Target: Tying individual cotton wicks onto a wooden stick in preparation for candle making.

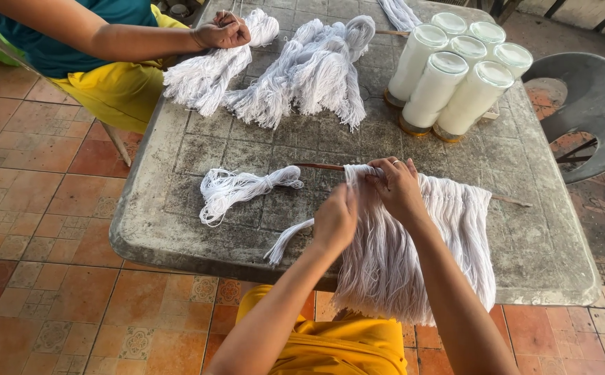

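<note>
A thin brown stick (320, 167) lies across the worn grey table (198, 149), with many white strings (455, 229) looped over it and hanging off the near edge. My right hand (398, 189) pinches the strings at the stick's left end. Just below it, my left hand (335, 219) grips a white strand (288, 239) that trails down to the left. A small loose bundle of white string (236, 189) lies left of the stick.
Several tall white candles in glass jars (455, 76) stand at the back right. Larger string bundles (302, 69) lie at the back, where another person's hand (222, 32) holds one. A grey plastic chair (587, 104) stands at right on the tiled floor.
</note>
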